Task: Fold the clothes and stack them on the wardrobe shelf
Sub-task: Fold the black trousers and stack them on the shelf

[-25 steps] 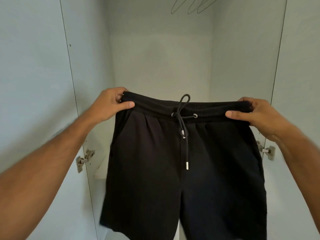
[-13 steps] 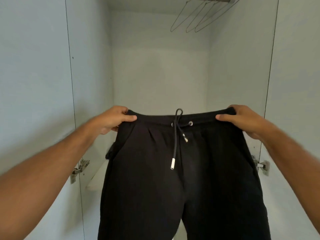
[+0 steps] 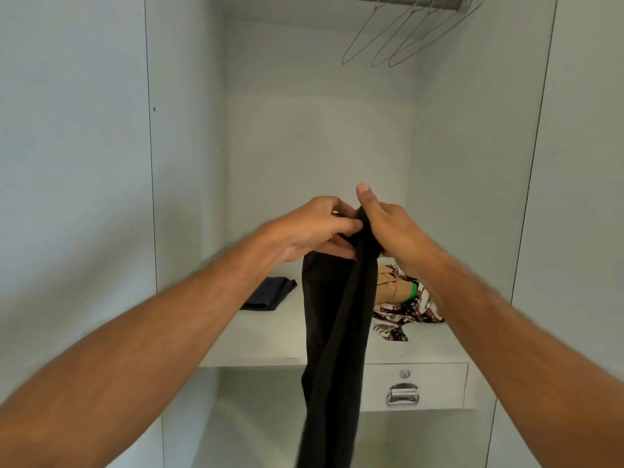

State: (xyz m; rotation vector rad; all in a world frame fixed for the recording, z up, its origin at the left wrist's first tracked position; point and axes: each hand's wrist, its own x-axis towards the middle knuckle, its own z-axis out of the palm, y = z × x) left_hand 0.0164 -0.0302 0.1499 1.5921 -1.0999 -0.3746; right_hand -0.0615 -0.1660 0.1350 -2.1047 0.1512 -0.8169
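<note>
Before the open white wardrobe, both hands meet at chest height and grasp the top of a pair of black fabric shorts (image 3: 334, 319). These hang doubled lengthwise into a narrow strip that drops in front of the white wardrobe shelf (image 3: 270, 336) and past its front edge, out of view at the bottom. On one side the left hand (image 3: 317, 228) has its fingers curled round the gathered waistband, thumb across the front. From the other side the right hand (image 3: 388, 228) clasps the same waistband, its thumb standing up above the cloth. Both hands touch each other at the fold.

On the shelf, to the left behind the shorts, lies a dark folded garment (image 3: 270, 292), flat and squared. To the right sits a loose heap of unfolded clothes (image 3: 405, 298): a tan piece on top, a bit of green, and a dark floral print spilling toward the shelf's front. Under the shelf on the right is a white drawer (image 3: 415, 386) with a round lock and a metal pull handle (image 3: 403, 395). High up on the right, three thin wire hangers (image 3: 385, 45) hang bare and slanted from a metal rail (image 3: 398, 0).
</note>
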